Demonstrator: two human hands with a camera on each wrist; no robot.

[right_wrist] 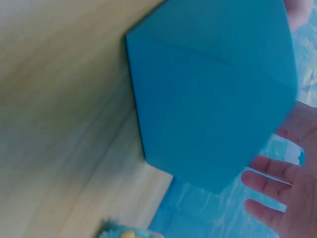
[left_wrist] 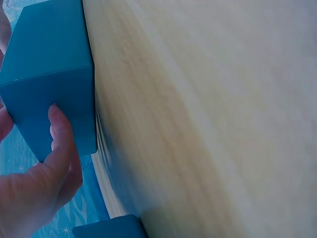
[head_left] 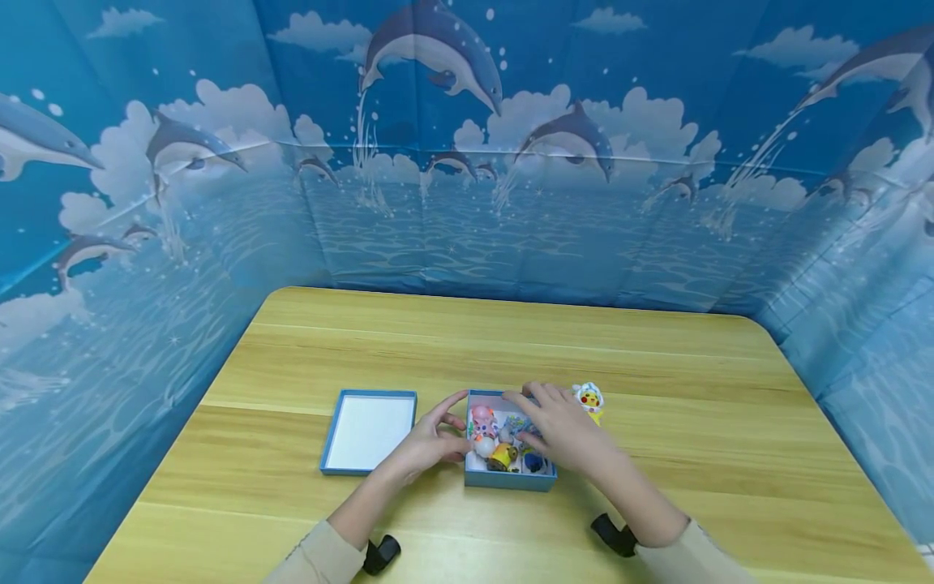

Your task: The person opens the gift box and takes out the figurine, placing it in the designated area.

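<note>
A blue box [head_left: 511,480] with a white inside stands near the table's front middle. Inside it are a pink figurine [head_left: 483,420], a yellow-and-brown figurine [head_left: 502,457], a dark blue one [head_left: 534,462] and other small pieces. My left hand [head_left: 430,440] holds the box's left side, its thumb at the rim and a finger against the outer wall [left_wrist: 44,114] in the left wrist view. Over the right side hovers my right hand [head_left: 562,426], fingers spread and partly bent, with nothing visibly gripped. It hides part of the contents.
A shallow blue lid [head_left: 370,431] lies left of the box, white inside up. Behind my right hand stands a yellow figurine [head_left: 589,397] with a white hood. Light wooden table [head_left: 657,365] surrounds them, and a dolphin-print curtain [head_left: 511,227] hangs beyond its edges.
</note>
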